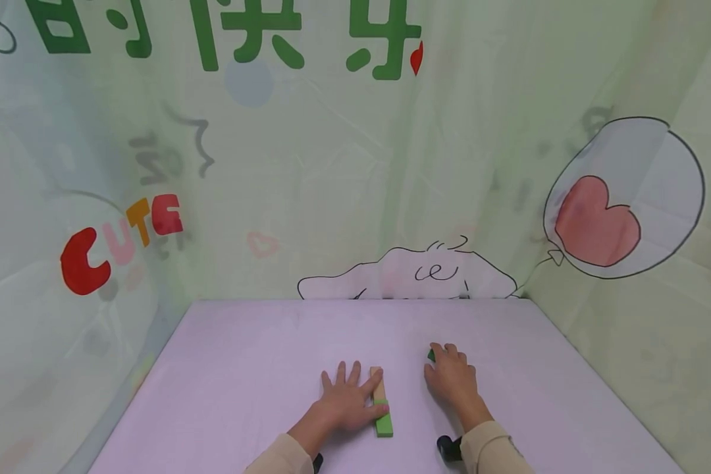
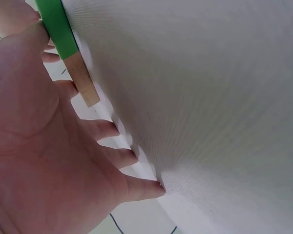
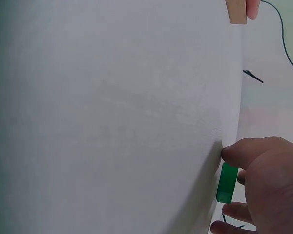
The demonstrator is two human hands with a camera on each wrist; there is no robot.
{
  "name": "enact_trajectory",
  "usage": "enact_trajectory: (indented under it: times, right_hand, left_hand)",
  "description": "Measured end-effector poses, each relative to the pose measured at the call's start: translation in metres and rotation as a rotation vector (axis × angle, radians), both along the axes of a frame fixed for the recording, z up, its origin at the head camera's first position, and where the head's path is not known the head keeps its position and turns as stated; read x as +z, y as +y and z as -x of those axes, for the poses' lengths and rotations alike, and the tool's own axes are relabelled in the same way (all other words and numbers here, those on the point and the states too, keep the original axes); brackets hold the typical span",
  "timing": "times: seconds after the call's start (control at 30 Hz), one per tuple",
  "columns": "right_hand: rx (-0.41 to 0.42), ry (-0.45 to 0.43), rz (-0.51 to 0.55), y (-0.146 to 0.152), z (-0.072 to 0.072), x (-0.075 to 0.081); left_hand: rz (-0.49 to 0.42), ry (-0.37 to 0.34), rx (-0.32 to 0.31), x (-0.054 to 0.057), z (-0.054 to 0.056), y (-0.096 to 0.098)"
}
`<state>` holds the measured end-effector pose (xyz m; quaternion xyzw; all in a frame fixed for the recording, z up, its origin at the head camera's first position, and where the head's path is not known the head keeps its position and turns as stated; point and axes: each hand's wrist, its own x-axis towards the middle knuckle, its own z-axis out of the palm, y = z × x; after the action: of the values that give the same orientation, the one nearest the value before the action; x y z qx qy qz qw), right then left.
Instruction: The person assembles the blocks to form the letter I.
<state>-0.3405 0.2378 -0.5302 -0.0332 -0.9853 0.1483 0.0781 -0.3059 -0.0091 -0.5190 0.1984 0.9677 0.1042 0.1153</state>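
Note:
My left hand (image 1: 346,399) lies on the table with its fingers spread. Its thumb crosses a light green block (image 1: 384,426), and its index finger rests on the plain wooden piece (image 1: 379,394) lined up at the far end. In the left wrist view, the green part (image 2: 58,29) meets the wooden part (image 2: 82,80) end to end; whether they are joined cannot be told. Farther right, my right hand (image 1: 452,378) bends its thumb and fingers around a small dark green block (image 3: 227,183), holding it at the tabletop. Fingers hide most of that block in the head view.
The pale table (image 1: 243,355) ends at a hanging cloth backdrop (image 1: 332,171) with printed letters and a balloon drawing (image 1: 625,197). Cloth also hangs along both sides. A black object (image 1: 448,449) sits by the right wrist.

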Motion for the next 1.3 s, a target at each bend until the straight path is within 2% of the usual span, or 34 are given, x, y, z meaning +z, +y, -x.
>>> enact_trajectory:
  times: [0.37, 0.73, 0.93, 1.3]
  right_hand:
    - [-0.016, -0.048, 0.004, 0.0, 0.008, 0.001]
    - [-0.014, -0.053, 0.0, 0.0, 0.01, 0.002]
    - [-0.014, -0.043, -0.01, -0.002, 0.01, 0.005]
    - [-0.022, -0.011, -0.013, -0.005, 0.012, 0.01]
  left_hand:
    - [-0.006, 0.004, 0.001, 0.0, 0.0, 0.0]
    - [-0.009, -0.052, -0.001, -0.002, 0.001, -0.002]
    - [-0.005, -0.026, 0.002, 0.003, -0.001, -0.002]
    - [-0.012, -0.017, 0.007, 0.003, 0.001, -0.003]
